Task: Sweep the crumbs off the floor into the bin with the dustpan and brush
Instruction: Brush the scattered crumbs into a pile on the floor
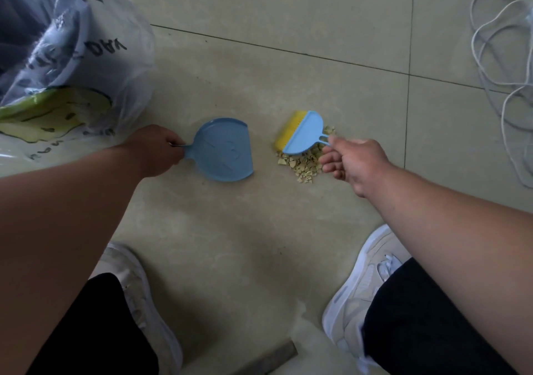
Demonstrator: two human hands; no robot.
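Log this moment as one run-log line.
left hand grips dustpan, empty | right hand holds brush over crumbs | bin left

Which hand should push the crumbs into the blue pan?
Probably the right hand: it grips the brush over the crumbs. The left hand holds the dustpan beside them.

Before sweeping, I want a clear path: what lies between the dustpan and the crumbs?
Only bare floor tile separates the dustpan from the crumbs, as the head view shows.
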